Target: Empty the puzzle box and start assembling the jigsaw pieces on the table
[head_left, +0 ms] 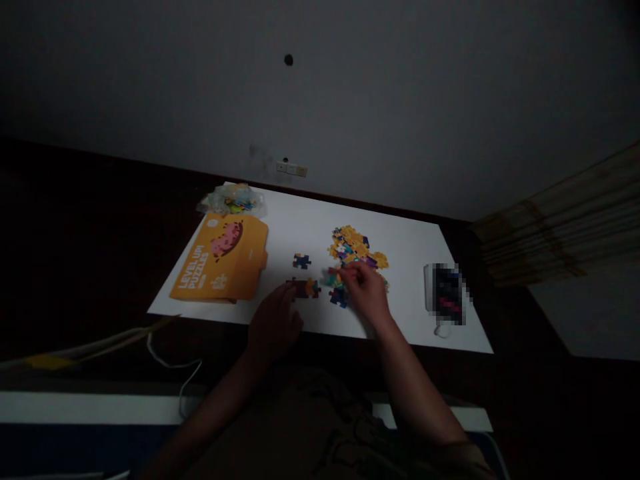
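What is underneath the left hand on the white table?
Beneath the fingertips of the left hand lies the left end of a dark red and yellow puzzle strip. The palm hides whatever part of the white table it covers.

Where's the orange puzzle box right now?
Head view, left side of the white table: the orange puzzle box lies just nearer than the clear plastic bag.
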A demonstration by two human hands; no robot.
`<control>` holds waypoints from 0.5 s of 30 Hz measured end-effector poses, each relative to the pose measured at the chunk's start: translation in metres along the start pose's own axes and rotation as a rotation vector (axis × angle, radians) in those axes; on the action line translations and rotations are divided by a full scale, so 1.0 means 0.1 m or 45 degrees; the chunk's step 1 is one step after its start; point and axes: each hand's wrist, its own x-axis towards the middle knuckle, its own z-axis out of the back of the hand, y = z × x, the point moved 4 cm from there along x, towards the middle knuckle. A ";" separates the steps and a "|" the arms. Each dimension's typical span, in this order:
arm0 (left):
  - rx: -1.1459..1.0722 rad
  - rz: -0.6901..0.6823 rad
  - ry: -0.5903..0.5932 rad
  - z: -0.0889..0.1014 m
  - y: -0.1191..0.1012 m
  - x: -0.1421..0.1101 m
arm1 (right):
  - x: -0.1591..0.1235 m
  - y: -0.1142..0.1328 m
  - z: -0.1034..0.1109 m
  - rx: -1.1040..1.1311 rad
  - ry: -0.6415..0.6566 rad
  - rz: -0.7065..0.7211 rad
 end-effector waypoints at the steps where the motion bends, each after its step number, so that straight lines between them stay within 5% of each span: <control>1: 0.007 0.004 0.001 0.00 0.00 0.00 | -0.13 0.05 -0.13 -0.043 0.088 0.008; 7: -0.007 -0.030 0.105 -0.01 -0.02 0.04 | -0.60 0.14 -0.59 -0.341 0.239 0.186; 15: -0.035 -0.060 0.099 -0.03 0.00 0.03 | -0.70 0.16 -0.63 -0.486 0.197 0.341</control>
